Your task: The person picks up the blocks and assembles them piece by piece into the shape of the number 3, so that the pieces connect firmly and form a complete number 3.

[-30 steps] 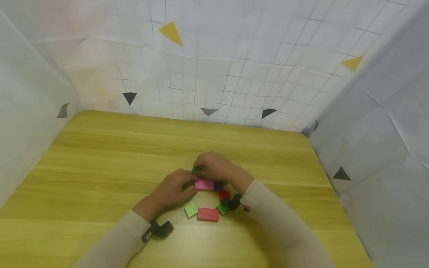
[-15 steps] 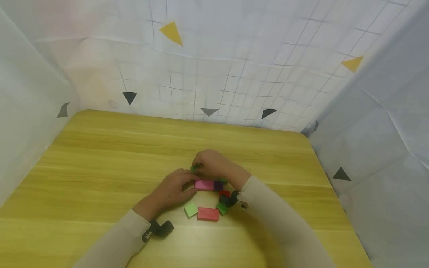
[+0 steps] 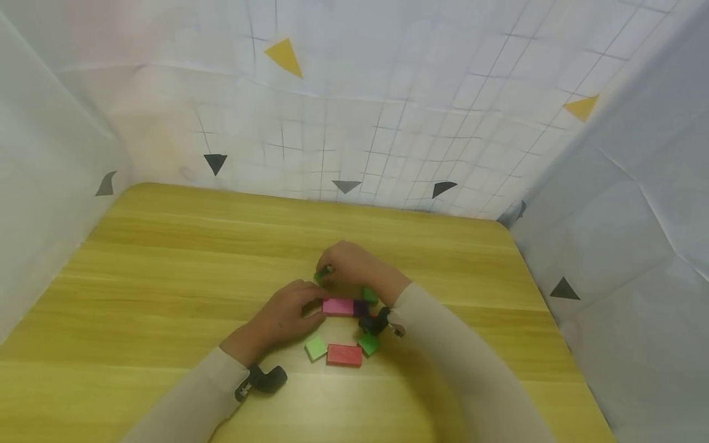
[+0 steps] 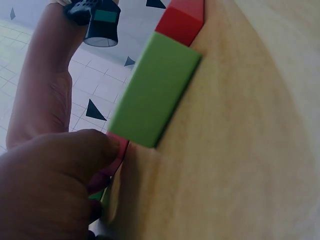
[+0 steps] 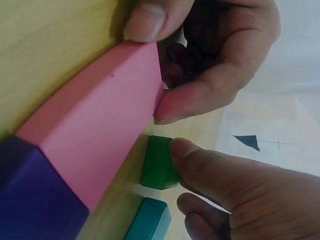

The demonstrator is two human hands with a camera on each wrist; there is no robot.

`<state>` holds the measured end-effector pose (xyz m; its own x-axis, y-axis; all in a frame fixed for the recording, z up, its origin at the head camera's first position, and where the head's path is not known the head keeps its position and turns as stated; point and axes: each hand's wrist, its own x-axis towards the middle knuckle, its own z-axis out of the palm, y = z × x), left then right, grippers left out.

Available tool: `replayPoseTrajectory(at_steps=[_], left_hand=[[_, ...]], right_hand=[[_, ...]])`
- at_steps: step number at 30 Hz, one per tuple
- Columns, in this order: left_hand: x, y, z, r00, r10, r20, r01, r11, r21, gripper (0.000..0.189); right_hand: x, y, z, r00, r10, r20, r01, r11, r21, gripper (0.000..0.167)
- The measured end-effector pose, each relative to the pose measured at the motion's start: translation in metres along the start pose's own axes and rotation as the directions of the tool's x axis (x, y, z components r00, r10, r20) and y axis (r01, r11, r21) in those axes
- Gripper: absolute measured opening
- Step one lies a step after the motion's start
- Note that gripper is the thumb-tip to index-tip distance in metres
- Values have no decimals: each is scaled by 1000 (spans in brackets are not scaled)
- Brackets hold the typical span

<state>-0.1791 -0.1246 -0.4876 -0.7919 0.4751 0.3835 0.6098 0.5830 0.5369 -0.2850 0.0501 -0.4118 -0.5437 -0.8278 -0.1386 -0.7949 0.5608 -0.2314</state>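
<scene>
At the middle of the table my left hand (image 3: 288, 311) holds the near end of a long pink block (image 3: 338, 307), thumb on one side and a finger on the other. A dark purple block (image 5: 40, 190) stands against the pink block's other end. Beyond them, my right hand (image 3: 351, 266) pinches a small green block (image 5: 159, 162) at its edge. In the right wrist view, a teal-looking block (image 5: 148, 220) lies beside that green one. The light green block (image 4: 155, 90) shows large in the left wrist view, in front of my left thumb.
Nearer the body, a red block (image 3: 344, 355) lies between the light green block and another green block (image 3: 368, 344). One more green block (image 3: 369, 296) sits under my right wrist. A black wrist camera (image 3: 375, 321) overhangs the blocks. White patterned sheets (image 3: 421, 135) enclose the table.
My right hand has shifted slightly away from the body with the small green block, baring more of the green block under its wrist. My left hand stays on the pink block.
</scene>
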Motion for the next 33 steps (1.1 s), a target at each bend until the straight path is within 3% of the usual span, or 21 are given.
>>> replayPoseTrajectory(at_steps=[15,22,33], left_hand=[[-1,0,-1,999,-26,25,26,1000,2,26],[0,-1,-1,999,-33,25,33,999,12,26],[1,-3,0,1000,0,15,-1,1000,18,25]], right_hand=[[5,5,-2,1000,-6,-2,6,1000,11,16],[11,8,-4,1000,27,-3,-26,999,23,16],[16,15,-2,999,34,0,-34,999,38,19]])
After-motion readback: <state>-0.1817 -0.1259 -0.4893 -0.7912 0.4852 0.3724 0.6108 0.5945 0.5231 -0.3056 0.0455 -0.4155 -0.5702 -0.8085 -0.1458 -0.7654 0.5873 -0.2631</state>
